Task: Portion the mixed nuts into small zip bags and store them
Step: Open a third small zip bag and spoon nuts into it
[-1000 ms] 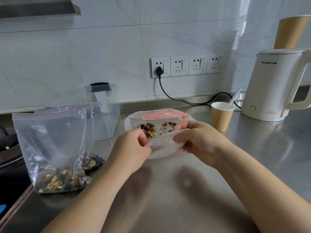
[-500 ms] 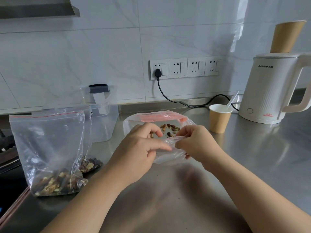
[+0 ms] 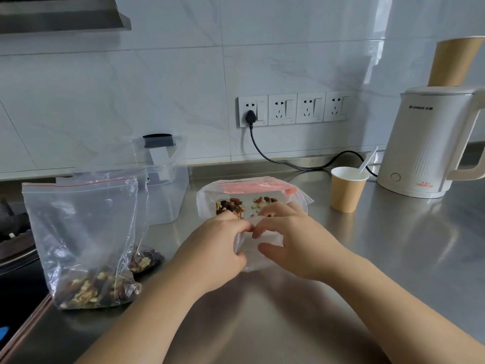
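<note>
A clear zip bag (image 3: 258,252) is held over the steel counter (image 3: 393,258) in front of me. My left hand (image 3: 217,248) and my right hand (image 3: 291,240) both pinch its near edge, fingertips almost meeting. Behind it lies a plastic-wrapped container with a red rim (image 3: 252,191) holding mixed nuts (image 3: 232,206). At the left stands a large zip bag (image 3: 84,240) with nuts at its bottom, and a second bag of nuts (image 3: 144,260) sits behind it.
A clear plastic box (image 3: 165,185) stands at the back left. A paper cup with a spoon (image 3: 346,189) and a white kettle (image 3: 430,143) with its cord stand at the right. A stove edge lies at the far left.
My hands have come closer together along the small bag's edge, fingertips now nearly touching at its middle. The view has shifted slightly upward.
</note>
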